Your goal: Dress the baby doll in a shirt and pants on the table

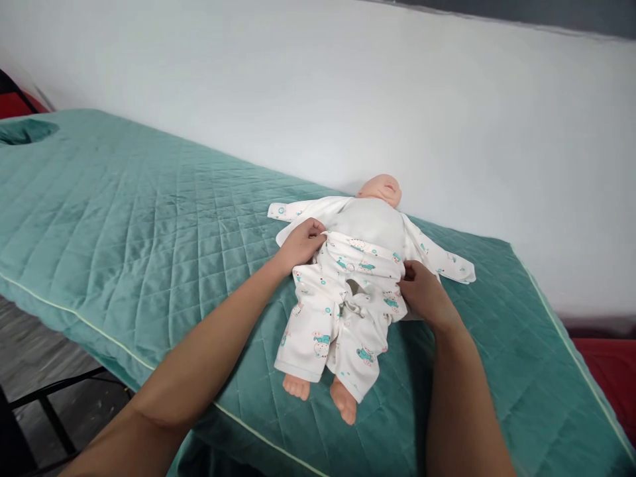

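Note:
A baby doll (380, 189) lies on its back, head toward the wall and bare feet toward me. It wears an open white top (440, 257) with its sleeves spread out, so the pale torso (371, 222) shows. White printed baby pants (318, 324) cover the legs up to the belly, with an opening at the crotch. My left hand (302, 244) pinches the waistband at one side. On the other side, my right hand (421, 290) has its fingers closed at the pants' edge near the hip; its fingertips are partly hidden.
The doll rests on a bed with a green quilted cover (163, 225), which has a face hole (27, 131) at the far left. A white wall (278, 86) runs behind. Something red (609, 371) stands beyond the right edge, and a black metal frame (54, 414) is at lower left.

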Tool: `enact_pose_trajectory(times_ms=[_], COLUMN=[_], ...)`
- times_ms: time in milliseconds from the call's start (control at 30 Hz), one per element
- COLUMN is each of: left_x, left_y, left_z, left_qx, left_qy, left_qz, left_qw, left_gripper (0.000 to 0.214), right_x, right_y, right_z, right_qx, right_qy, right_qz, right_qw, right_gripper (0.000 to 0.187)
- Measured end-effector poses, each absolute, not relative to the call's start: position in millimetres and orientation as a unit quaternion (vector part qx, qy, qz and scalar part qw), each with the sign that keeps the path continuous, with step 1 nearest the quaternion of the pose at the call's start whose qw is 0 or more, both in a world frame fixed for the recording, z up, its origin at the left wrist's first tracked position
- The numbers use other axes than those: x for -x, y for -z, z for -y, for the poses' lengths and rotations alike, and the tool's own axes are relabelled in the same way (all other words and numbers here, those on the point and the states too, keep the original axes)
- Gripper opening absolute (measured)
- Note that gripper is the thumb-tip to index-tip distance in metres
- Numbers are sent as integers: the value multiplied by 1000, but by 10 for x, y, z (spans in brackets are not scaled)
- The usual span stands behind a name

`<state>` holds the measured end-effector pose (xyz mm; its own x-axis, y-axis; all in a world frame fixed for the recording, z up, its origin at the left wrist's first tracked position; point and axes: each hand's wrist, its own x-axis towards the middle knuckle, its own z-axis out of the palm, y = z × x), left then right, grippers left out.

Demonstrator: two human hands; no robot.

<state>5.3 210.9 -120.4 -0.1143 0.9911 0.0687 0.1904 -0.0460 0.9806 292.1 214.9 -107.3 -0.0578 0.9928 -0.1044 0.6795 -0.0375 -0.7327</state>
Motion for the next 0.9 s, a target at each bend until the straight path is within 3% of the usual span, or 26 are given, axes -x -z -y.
enact_pose_trajectory(times_ms=[167, 400, 633, 767, 900], left_x=[-13, 18, -46, -50, -38], left_y=[1092, 1019, 1169, 1204, 1171], left_z=[-2080, -2149, -2212, -2204, -2154], left_qx=[-498, -484, -403, -383, -422], left_qy=[-407, -392, -472, -494, -488], left_qz=[-592, -495, -392, -384, -370], left_qw=[485, 606, 679, 680, 668], left_gripper=[30, 14, 21, 30, 27], right_x=[-2907, -2787, -2738, -2762, -2802], right_y=[1063, 1079, 1042, 1048, 1065], right_z=[-2092, -2011, -1996, -2007, -2019], right_qx=[590, 490, 474, 478, 490], right_qy=[-423, -589, -601, -591, -568], right_qz=[622, 495, 453, 464, 486], right_qw=[294, 411, 457, 455, 449], right_gripper=[34, 35, 38, 36, 33])
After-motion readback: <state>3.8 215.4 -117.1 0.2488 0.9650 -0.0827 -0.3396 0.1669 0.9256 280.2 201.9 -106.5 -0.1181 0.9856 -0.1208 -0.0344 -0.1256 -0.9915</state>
